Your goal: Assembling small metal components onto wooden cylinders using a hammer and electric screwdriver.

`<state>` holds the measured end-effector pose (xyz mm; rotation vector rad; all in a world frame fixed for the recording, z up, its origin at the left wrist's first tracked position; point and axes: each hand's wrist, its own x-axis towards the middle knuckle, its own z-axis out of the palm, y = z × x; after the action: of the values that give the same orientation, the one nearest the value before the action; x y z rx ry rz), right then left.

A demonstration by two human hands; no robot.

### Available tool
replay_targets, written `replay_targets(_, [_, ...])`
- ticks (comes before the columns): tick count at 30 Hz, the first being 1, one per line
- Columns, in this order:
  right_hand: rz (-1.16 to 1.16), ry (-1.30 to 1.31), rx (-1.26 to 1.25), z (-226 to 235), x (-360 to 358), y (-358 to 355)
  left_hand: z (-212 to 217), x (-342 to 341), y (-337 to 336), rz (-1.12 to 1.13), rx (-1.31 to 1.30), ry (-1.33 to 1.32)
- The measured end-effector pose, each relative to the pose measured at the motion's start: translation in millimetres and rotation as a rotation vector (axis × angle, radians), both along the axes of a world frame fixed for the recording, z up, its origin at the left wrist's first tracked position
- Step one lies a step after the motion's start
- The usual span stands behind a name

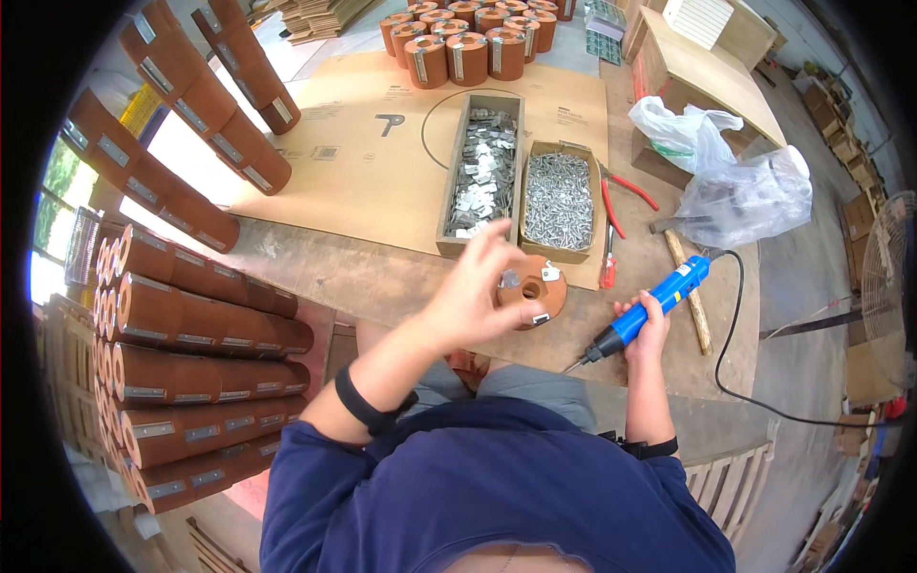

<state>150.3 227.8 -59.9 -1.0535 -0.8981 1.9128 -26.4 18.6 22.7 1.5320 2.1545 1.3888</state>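
- Two hands worked at the desk [315,258]: the left hand [475,291] hovered, fingers loosely spread, holding nothing, over a brown disc [535,291].
- The right hand [650,320] was clenched around a blue electric screwdriver [654,304], right of the disc.
- Trays of metal plates [482,172] and screws [559,199] lay farther off.

A wooden tray of small metal plates [481,172] and a cardboard box of screws [559,201] sit side by side on a cardboard sheet [363,143], with red-handled pliers [621,196] and a hammer [690,286] to their right. Two crumpled clear plastic bags [735,181] lie beyond the hammer. Brown cylinders with metal brackets are stacked at the left [191,334] and stand grouped at the far edge [468,43].
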Motion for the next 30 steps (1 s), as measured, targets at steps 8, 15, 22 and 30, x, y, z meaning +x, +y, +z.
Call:
replay_targets(8, [-0.003,0.003,-0.003,2,-2,-2,23,-46,18,0.011,0.017,0.244])
replay_targets(15, [0.004,-0.002,0.011,4,-3,-4,9,-7,17,-0.115,-0.082,0.399])
replay_targets(22, [0.012,0.015,0.012,0,0,-1,5,1,11,-0.129,-0.169,0.4])
replay_targets(30, [0.006,-0.005,0.017,2,-2,-1,3,-4,18,-0.042,-0.08,0.326])
